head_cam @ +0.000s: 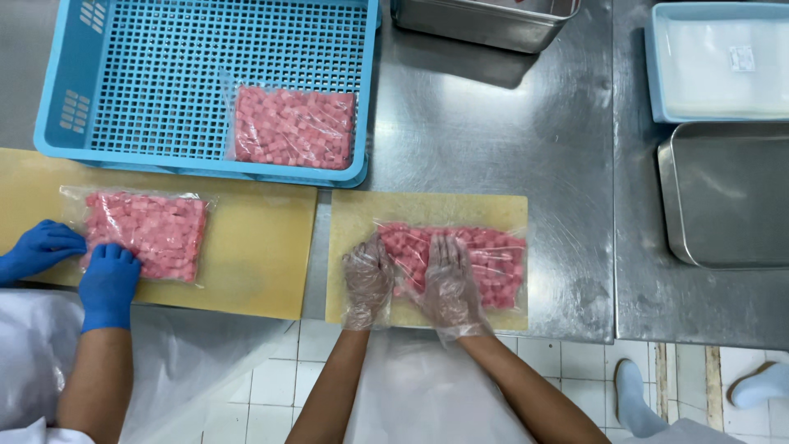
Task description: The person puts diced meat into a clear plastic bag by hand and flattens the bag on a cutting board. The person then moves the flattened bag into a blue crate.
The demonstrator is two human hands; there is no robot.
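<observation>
Stock as I read it: one filled bag of pink cubes [294,127] done in the blue crate [123,74]; below-right of it, my left hand [366,278] and right hand [450,284] press flat, open-palmed, on the unfinished bag [493,259] atop its cutting board [353,218].

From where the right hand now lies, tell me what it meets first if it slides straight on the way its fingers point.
The right hand lies flat on the clear bag of pink cubes, fingers pointing away from the person. Past the bag comes bare yellow board, then steel table.
</observation>
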